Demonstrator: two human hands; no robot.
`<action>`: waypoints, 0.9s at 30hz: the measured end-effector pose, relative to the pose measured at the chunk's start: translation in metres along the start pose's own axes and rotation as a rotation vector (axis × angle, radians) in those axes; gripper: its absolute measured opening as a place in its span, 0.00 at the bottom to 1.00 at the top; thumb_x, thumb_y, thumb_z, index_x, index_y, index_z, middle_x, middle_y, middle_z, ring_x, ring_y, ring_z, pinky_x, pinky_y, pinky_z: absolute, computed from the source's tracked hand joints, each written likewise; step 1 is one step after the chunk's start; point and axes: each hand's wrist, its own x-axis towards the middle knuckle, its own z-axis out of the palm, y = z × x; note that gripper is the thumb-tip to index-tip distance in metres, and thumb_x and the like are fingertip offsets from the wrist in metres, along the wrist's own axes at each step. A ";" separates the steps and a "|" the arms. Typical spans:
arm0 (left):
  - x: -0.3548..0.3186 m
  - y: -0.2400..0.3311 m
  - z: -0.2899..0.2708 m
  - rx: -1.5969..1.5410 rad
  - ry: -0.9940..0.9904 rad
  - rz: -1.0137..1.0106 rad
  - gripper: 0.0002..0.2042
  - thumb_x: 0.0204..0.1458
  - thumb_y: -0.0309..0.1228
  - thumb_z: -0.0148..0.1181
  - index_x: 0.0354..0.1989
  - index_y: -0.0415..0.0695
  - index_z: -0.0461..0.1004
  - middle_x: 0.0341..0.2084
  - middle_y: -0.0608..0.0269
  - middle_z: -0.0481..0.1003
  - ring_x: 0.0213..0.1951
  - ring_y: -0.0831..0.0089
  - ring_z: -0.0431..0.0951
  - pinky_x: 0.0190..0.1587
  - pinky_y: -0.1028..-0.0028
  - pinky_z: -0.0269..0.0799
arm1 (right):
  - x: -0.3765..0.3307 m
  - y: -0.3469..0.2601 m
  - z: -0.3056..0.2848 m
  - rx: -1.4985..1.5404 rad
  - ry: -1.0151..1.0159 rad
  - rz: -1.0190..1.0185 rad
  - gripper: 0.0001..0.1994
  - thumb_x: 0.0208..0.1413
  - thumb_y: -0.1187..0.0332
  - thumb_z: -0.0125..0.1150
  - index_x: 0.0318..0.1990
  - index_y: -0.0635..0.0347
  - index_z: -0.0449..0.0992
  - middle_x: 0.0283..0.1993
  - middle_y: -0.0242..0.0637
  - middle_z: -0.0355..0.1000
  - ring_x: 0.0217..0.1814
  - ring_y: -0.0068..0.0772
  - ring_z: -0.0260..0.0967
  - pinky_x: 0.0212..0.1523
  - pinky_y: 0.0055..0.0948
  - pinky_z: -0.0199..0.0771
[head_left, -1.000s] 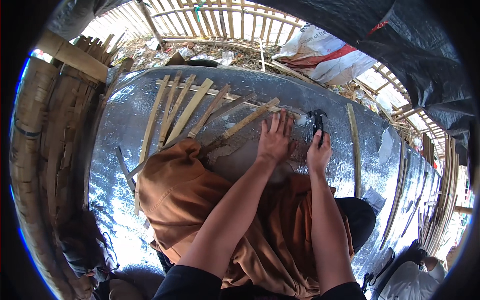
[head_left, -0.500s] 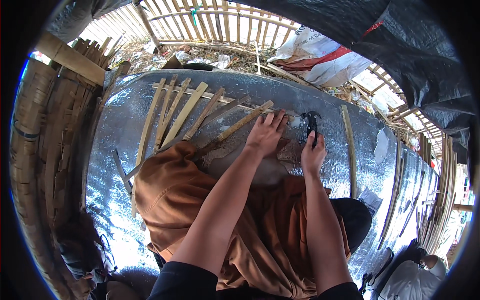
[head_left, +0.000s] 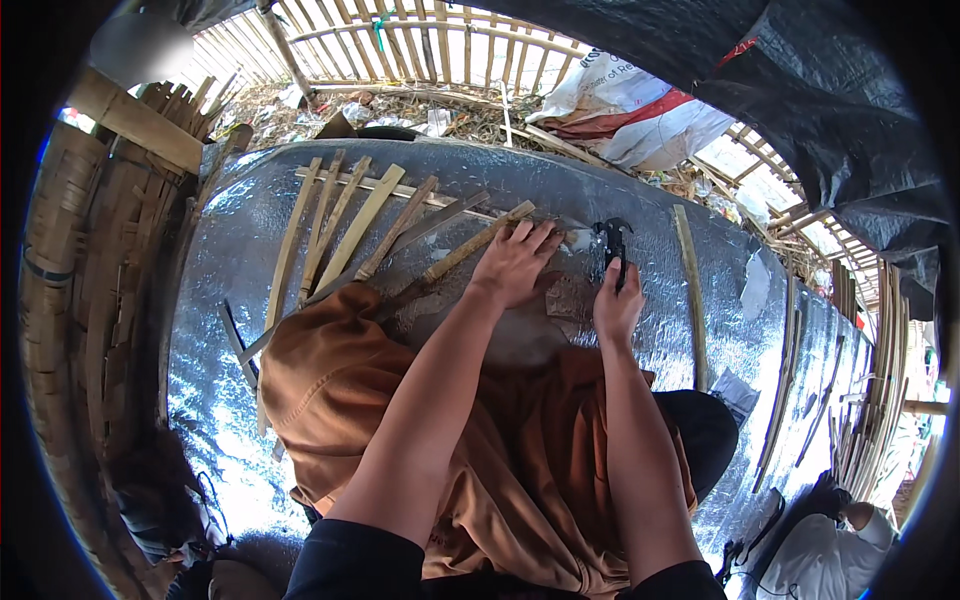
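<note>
Hands: left hand (head_left: 515, 262) lies flat, fingers spread, pressing on a bamboo strip (head_left: 478, 243); right hand (head_left: 617, 305) is closed around a black hand tool (head_left: 611, 246), at 3 o'clock from the left hand and near it, not touching
Strip: slants from 8 o'clock up to 2 o'clock on the silver foil mat (head_left: 230, 240); its far end reaches towards the tool, though contact cannot be made out
Handling: likely light, stiff and springy; split edges may be sharp and splintery; best pinned flat close to the worked end, fingers kept off the edges
Other strips: loose slats (head_left: 335, 225) fan out at 10 o'clock from the left hand; a single stick (head_left: 690, 290) lies at 3 o'clock from the right hand
Lap: orange cloth (head_left: 340, 400) at 6 o'clock
Behind: bamboo fence (head_left: 430, 40) at 12 o'clock
</note>
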 end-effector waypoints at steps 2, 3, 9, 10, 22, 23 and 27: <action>-0.002 -0.002 0.005 0.037 0.068 0.016 0.33 0.60 0.51 0.56 0.71 0.50 0.63 0.71 0.62 0.60 0.65 0.60 0.62 0.66 0.52 0.63 | 0.002 0.000 -0.001 0.005 -0.046 0.012 0.23 0.69 0.51 0.48 0.50 0.65 0.75 0.38 0.65 0.77 0.44 0.73 0.74 0.42 0.60 0.70; -0.001 -0.001 0.008 0.034 0.068 0.017 0.33 0.60 0.51 0.56 0.71 0.50 0.63 0.71 0.62 0.60 0.65 0.60 0.62 0.66 0.52 0.63 | 0.003 0.002 0.000 0.002 -0.046 0.014 0.23 0.69 0.51 0.48 0.50 0.65 0.75 0.38 0.65 0.77 0.44 0.73 0.74 0.42 0.60 0.70; -0.003 0.004 0.011 -0.111 0.144 -0.044 0.29 0.58 0.39 0.60 0.70 0.53 0.66 0.64 0.62 0.67 0.62 0.61 0.65 0.64 0.54 0.65 | 0.002 0.001 -0.001 0.011 -0.047 0.034 0.23 0.69 0.51 0.49 0.50 0.65 0.75 0.38 0.65 0.77 0.43 0.74 0.74 0.43 0.60 0.70; -0.002 0.004 0.013 -0.096 0.224 -0.025 0.27 0.58 0.36 0.60 0.69 0.53 0.67 0.62 0.62 0.69 0.60 0.60 0.68 0.61 0.55 0.69 | 0.003 0.003 -0.001 0.005 -0.045 0.031 0.23 0.69 0.51 0.49 0.50 0.65 0.75 0.39 0.66 0.77 0.44 0.74 0.74 0.43 0.60 0.70; 0.020 0.019 0.019 -0.553 0.507 -0.337 0.09 0.56 0.28 0.61 0.45 0.50 0.78 0.36 0.60 0.83 0.36 0.53 0.83 0.39 0.58 0.80 | 0.004 0.006 -0.001 0.010 -0.053 0.030 0.23 0.69 0.51 0.49 0.51 0.66 0.75 0.41 0.66 0.77 0.46 0.73 0.74 0.45 0.58 0.71; 0.021 0.019 0.020 -0.600 0.549 -0.328 0.06 0.56 0.29 0.62 0.41 0.50 0.79 0.35 0.60 0.82 0.34 0.53 0.83 0.37 0.57 0.79 | 0.005 0.007 0.000 0.008 -0.068 0.060 0.23 0.69 0.51 0.49 0.51 0.67 0.75 0.40 0.66 0.77 0.46 0.73 0.74 0.45 0.58 0.71; 0.023 0.017 0.023 -0.615 0.605 -0.344 0.03 0.55 0.30 0.62 0.36 0.50 0.80 0.33 0.61 0.82 0.34 0.54 0.83 0.37 0.57 0.79 | 0.006 0.011 0.003 -0.015 -0.074 0.068 0.23 0.69 0.51 0.49 0.51 0.67 0.75 0.40 0.66 0.76 0.45 0.72 0.74 0.44 0.58 0.71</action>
